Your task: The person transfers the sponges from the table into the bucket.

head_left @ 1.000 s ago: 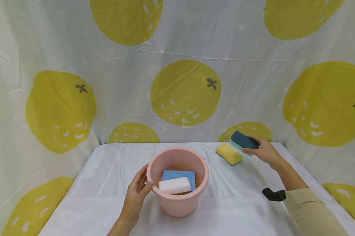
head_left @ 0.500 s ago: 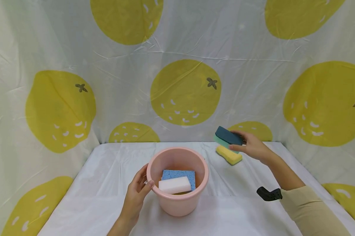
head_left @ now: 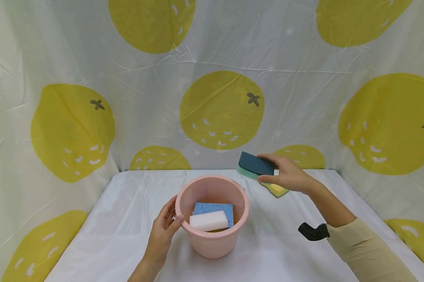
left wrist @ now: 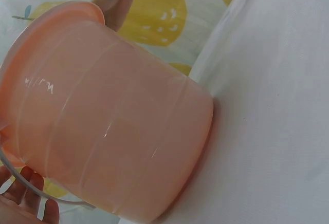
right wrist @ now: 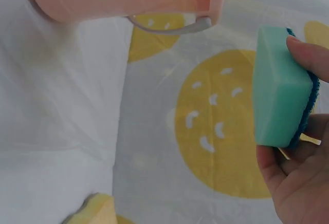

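Observation:
A pink bucket (head_left: 213, 246) stands upright on the white-covered table, its handle (left wrist: 54, 196) hanging down outside. My left hand (head_left: 162, 225) grips its rim at the left, thumb over the edge and fingers against the outer wall. Inside the bucket lie a blue sponge (head_left: 215, 208) and a white sponge block (head_left: 208, 221); something brownish shows beneath them. My right hand (head_left: 286, 172) pinches a scouring sponge (right wrist: 282, 90), mint green with a dark blue scrub side, in the air to the right of the bucket and above the table.
A yellow sponge (head_left: 279, 190) lies on the table (head_left: 289, 243) behind and right of the bucket, partly hidden by the right hand. A white curtain (head_left: 293, 98) with yellow fruit prints rises at the back and sides.
My right hand has carried the scouring sponge left, from beyond the yellow sponge to near the bucket's right rim. The left hand and bucket have stayed in place.

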